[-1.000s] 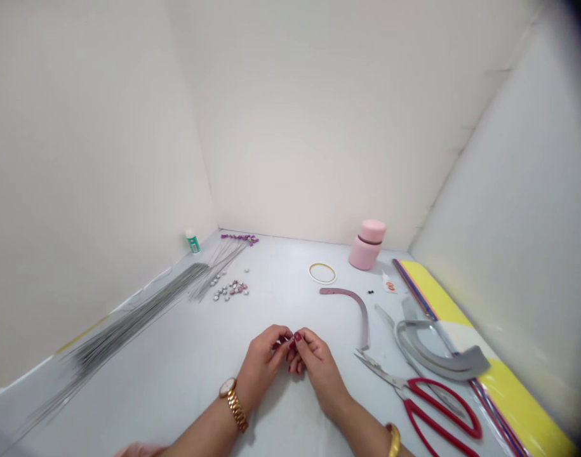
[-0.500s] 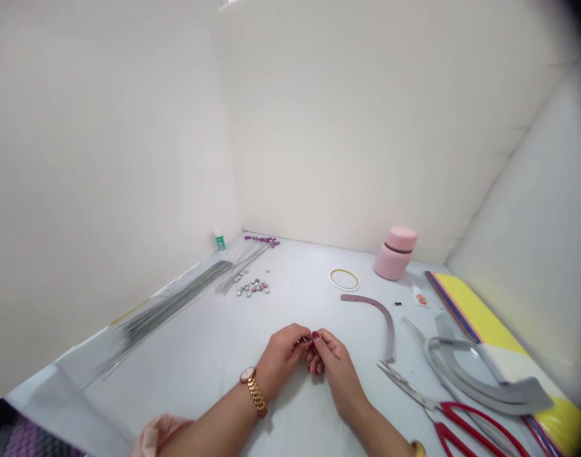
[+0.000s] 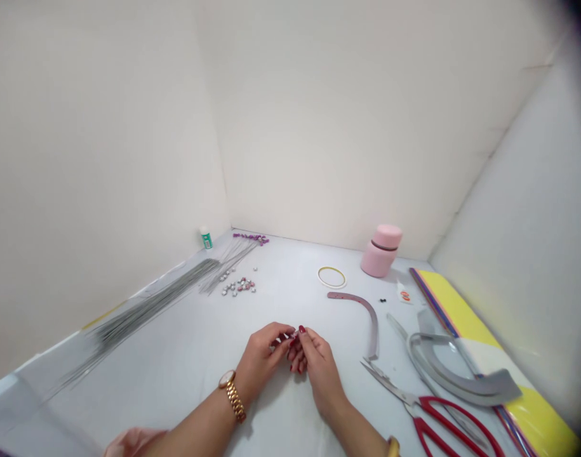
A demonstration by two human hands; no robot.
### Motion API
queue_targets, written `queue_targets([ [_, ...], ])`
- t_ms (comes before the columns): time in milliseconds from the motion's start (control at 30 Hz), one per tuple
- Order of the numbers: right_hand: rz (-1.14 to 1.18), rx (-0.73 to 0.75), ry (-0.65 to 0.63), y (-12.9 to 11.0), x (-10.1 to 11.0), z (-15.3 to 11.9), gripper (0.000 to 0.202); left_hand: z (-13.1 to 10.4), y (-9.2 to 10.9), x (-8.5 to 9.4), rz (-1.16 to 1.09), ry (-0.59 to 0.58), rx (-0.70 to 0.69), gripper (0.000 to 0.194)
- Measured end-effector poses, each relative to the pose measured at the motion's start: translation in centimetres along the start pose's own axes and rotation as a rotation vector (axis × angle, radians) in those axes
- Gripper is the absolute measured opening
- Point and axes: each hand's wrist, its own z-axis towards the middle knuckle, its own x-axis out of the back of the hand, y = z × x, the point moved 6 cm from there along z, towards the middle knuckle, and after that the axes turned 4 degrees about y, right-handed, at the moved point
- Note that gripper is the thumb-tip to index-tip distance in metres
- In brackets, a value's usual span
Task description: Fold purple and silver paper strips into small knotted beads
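Our fingertips pinch a tiny pale piece between left hand and right hand, about equally near it; its long axis is too small to tell. The loose silvery bits lie far left, the scissors right.
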Motion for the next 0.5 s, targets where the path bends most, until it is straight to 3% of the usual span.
queue_targets([
  [500,-0.031,-0.010,-0.039,0.04,-0.56,-0.32,0.031,0.21,-0.38,0.48,-0.098,-0.009,0.132,0.016],
])
